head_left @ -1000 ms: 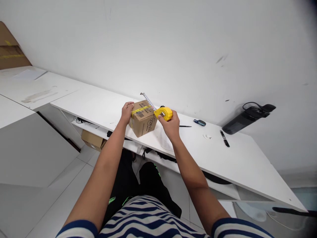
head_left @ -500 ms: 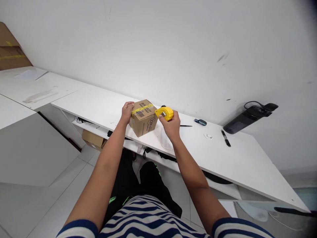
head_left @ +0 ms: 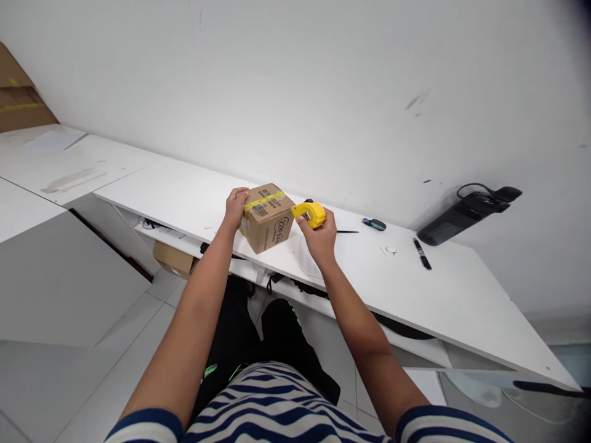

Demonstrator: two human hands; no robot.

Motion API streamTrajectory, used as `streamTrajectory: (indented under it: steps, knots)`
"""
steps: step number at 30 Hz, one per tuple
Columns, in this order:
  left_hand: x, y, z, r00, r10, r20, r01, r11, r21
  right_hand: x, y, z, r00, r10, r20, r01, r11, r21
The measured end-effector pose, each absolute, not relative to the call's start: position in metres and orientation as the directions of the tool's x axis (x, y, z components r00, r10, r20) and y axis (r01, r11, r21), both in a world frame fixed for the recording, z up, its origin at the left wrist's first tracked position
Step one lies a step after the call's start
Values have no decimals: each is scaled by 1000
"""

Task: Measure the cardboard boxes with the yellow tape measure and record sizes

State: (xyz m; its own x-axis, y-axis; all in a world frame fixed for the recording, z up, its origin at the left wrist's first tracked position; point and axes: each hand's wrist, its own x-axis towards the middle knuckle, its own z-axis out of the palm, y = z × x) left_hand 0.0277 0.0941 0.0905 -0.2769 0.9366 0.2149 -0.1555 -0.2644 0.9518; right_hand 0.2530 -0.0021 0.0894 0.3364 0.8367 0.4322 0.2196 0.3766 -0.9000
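Note:
A small cardboard box (head_left: 272, 231) with printed lettering rests on the white desk, a yellow strip running over its top and down one side. My left hand (head_left: 236, 206) grips the box at its left edge, fingers curled, with some fingertips hidden. In my right hand (head_left: 323, 237) is a yellow tape measure (head_left: 312, 214), its nose pointing at the box's upper right corner. Whether any blade is drawn out cannot be made out. Beneath my right hand lies a sheet of paper (head_left: 309, 261), and a thin dark pen-like item (head_left: 347, 232) is just right of it.
Along the right of the desk (head_left: 369, 277) are a blue-black small item (head_left: 373, 224), a white scrap (head_left: 388, 251), a black marker (head_left: 422, 253) and a black bottle (head_left: 457, 218) near the wall. Another carton (head_left: 173, 258) sits on the shelf below; a larger one (head_left: 23, 104) stands far left.
The tape measure has shifted slightly right and down, a little away from the box corner. My left hand keeps its place on the box; the view has moved slightly.

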Motion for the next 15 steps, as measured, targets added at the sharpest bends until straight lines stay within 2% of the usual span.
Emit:
streamTrajectory:
  steps: [15]
  knots:
    - [27,100,98,-275,937,217,-105,-253,962,277,-14,63,397,814,424,165,391,-905]
